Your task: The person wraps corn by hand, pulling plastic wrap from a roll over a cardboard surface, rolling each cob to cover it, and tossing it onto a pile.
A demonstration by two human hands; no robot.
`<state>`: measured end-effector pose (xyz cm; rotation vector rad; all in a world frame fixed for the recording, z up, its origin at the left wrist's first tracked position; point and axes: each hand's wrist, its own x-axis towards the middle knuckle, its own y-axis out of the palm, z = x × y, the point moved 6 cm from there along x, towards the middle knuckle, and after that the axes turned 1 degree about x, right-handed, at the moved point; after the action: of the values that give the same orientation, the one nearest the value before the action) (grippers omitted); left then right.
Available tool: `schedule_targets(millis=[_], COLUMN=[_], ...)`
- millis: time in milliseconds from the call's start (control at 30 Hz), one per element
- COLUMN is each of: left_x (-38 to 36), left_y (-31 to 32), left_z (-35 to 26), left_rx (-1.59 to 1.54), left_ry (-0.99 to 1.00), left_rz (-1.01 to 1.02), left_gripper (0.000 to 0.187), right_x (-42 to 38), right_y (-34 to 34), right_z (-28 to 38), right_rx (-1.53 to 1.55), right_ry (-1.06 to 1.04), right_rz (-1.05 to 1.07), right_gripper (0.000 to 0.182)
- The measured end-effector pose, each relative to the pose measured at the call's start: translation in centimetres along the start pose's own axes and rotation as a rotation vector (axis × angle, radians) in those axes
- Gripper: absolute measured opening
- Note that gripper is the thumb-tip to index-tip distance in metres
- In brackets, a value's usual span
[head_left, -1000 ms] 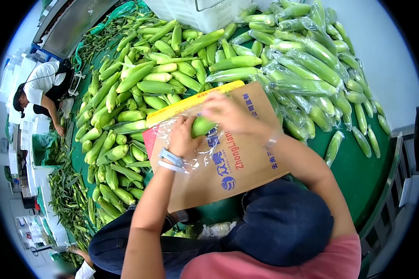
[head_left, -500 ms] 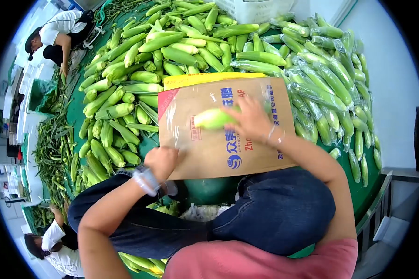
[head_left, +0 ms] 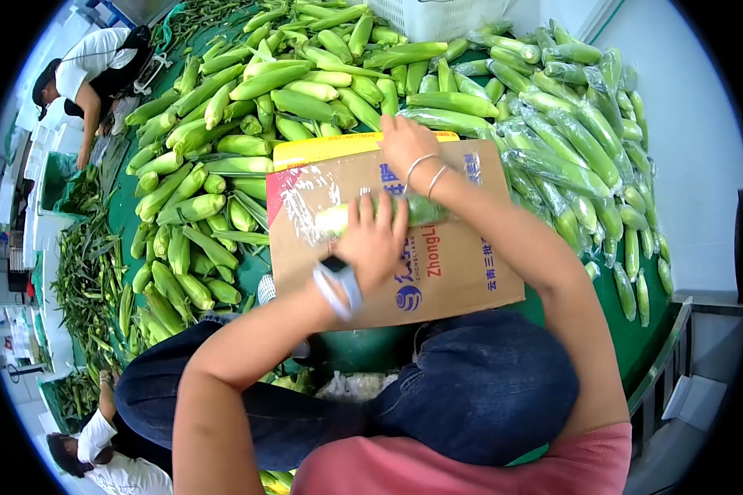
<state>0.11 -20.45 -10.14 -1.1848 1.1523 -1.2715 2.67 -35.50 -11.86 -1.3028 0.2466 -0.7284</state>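
Observation:
A corn cob (head_left: 332, 221) lies across the cardboard box piece (head_left: 462, 289) on my lap, with clear film around it. My left hand (head_left: 373, 239), wearing a watch, rests over the cob with its fingers spread. Near the top edge of the cardboard, beside the yellow strip (head_left: 326, 151), my right hand (head_left: 406, 147) has its fingers bent together; what they hold, if anything, is hidden.
Unwrapped corn (head_left: 190, 198) is heaped beyond and to the left. Film-wrapped corn (head_left: 570, 148) is piled at the right. A white crate (head_left: 437, 18) stands at the back. Two people (head_left: 99, 62) work at the far left among husks (head_left: 91, 280).
My left hand has moved from the cardboard's left edge onto the cob. My right hand has let go of the cob and moved up to the cardboard's top edge. Film now shows around the cob.

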Motion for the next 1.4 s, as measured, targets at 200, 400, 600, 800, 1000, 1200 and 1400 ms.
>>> schedule_targets(millis=[200, 400, 600, 800, 1000, 1200, 1400], left_x=[7.5, -2.0, -16.3, -14.1, -3.3, 1.4, 7.4], left_y=[2.4, 2.3, 1.7, -1.0, -3.3, 2.4, 4.3], left_z=[6.0, 0.8, 1.8, 6.4, 5.1, 12.0, 6.2], left_rx=[-0.166, -0.22, -0.642, -2.095, -2.288, -1.662, -1.526], left_ry=[-0.051, 0.319, 0.601, -0.662, -0.761, -0.987, -0.116], left_rz=[0.174, 0.425, 1.514, 0.61, -0.468, -0.108, 0.819], left_gripper=[0.075, 0.06, 0.06, 0.049, 0.023, 0.013, 0.022], right_x=[1.2, -0.4, -4.4, -14.2, -16.2, -13.2, -14.2], right_y=[1.4, 1.6, 1.3, -0.6, -0.9, -12.3, -14.8], right_z=[-3.1, -2.9, -2.8, 4.7, 7.8, 1.4, -7.9], right_rx=[0.001, 0.043, 0.158, 0.705, 1.643, -0.34, -0.115], right_ry=[0.032, 0.086, -0.047, -0.408, 0.299, -0.36, -0.156], right_rz=[0.59, 0.501, 0.288, 0.479, 0.989, -0.289, -0.388], right_gripper=[0.025, 0.024, 0.03, 0.044, 0.046, 0.041, 0.028])
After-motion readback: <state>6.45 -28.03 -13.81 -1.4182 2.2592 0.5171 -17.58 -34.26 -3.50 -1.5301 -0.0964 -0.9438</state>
